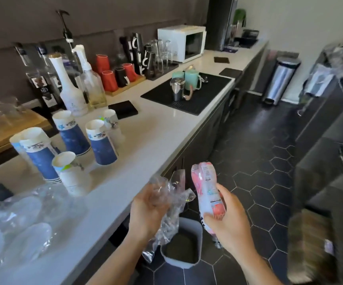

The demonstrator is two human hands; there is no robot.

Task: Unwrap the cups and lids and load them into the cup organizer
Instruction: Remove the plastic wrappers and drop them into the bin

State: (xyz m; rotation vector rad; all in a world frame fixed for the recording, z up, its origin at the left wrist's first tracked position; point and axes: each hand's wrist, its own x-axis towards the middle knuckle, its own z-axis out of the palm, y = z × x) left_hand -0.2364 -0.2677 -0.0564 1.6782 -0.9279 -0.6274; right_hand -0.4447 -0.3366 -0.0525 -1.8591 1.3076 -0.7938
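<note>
My left hand (146,210) grips a crumpled clear plastic wrapper (170,204) off the counter's front edge, above a small grey bin (195,229) on the floor. My right hand (228,219) holds a stack of pink-and-white paper cups (207,190), tilted with its top leaning left. Several upside-down stacks of blue-and-white cups (102,145) and white cups (71,177) stand on the white counter (156,128) to the left. Clear lids in plastic wrap (22,223) lie at the near left. No cup organizer is visible.
Syrup bottles (69,93), red and black mugs (108,79), glasses and a microwave (183,43) line the back wall. A black drain mat (207,93) holds metal and teal jugs. A steel pedal bin (281,79) stands on the dark hexagon-tile floor; another counter is at right.
</note>
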